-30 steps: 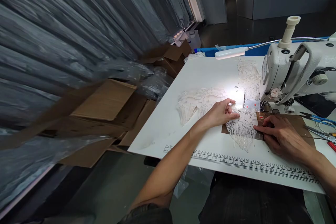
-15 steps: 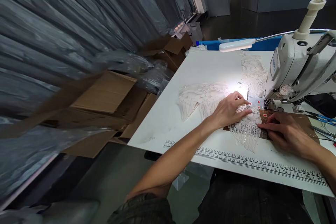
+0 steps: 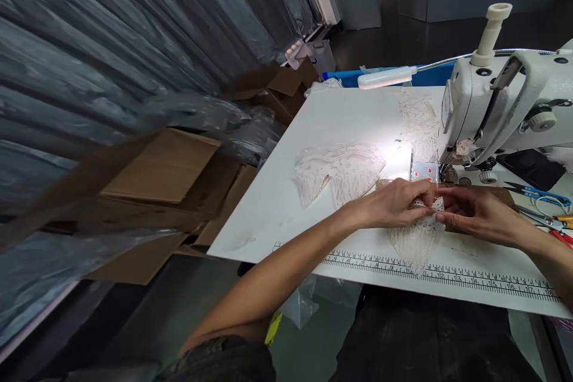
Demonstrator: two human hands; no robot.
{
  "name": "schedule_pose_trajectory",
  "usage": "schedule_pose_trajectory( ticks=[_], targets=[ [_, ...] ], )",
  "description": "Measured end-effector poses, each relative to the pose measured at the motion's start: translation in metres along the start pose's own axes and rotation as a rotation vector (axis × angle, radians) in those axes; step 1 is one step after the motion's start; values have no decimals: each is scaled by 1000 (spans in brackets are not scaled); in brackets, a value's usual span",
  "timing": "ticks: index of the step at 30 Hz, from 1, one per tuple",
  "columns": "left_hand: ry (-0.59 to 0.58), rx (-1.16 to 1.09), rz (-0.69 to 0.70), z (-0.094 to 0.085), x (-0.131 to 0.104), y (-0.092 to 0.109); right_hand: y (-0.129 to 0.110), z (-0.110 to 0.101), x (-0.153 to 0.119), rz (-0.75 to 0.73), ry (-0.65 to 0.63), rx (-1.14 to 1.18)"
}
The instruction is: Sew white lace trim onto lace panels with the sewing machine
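A small piece of white lace (image 3: 417, 246) hangs from my two hands in front of the sewing machine (image 3: 474, 101), its pointed lower end reaching the printed ruler. My left hand (image 3: 405, 202) pinches the top of the lace between thumb and fingers. Close against it, my right hand (image 3: 477, 215) grips the lace's right edge, thumb in front. Behind the hands lie the metal needle plate (image 3: 423, 170) with red marks and a brown sheet (image 3: 495, 194), partly covered. More white lace (image 3: 340, 170) lies flat to the left.
Another lace piece (image 3: 418, 116) lies behind the needle area. A lit lamp (image 3: 387, 77) shines from above. Blue-handled scissors (image 3: 541, 192) and other tools rest at the right beside a black cloth (image 3: 530, 168). Cardboard boxes (image 3: 165, 164) and plastic stand left of the white table (image 3: 250, 221).
Both hands have come together, and the lace has been lifted off the machine bed and drawn toward me. Earlier it lay flat under my fingers. The view has shifted slightly right.
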State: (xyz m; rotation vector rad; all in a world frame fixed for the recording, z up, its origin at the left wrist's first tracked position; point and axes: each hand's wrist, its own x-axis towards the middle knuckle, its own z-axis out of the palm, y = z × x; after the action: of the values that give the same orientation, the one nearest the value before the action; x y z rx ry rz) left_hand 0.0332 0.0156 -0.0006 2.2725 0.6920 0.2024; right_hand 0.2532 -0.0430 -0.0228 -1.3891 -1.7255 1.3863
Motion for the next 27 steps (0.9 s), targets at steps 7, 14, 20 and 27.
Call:
schedule_pose_trajectory(
  ticks=[7,14,20,27],
  targets=[
    [75,-207,-53,4,17,-15,11,17,8,-33,308,91],
    [132,-214,-109,10,15,-15,14,20,5,-93,381,64],
    [250,-202,-157,18,11,-12,17,22,5,-105,398,69],
    [243,-156,-170,19,11,-11,17,22,6,-106,411,56]
  ],
)
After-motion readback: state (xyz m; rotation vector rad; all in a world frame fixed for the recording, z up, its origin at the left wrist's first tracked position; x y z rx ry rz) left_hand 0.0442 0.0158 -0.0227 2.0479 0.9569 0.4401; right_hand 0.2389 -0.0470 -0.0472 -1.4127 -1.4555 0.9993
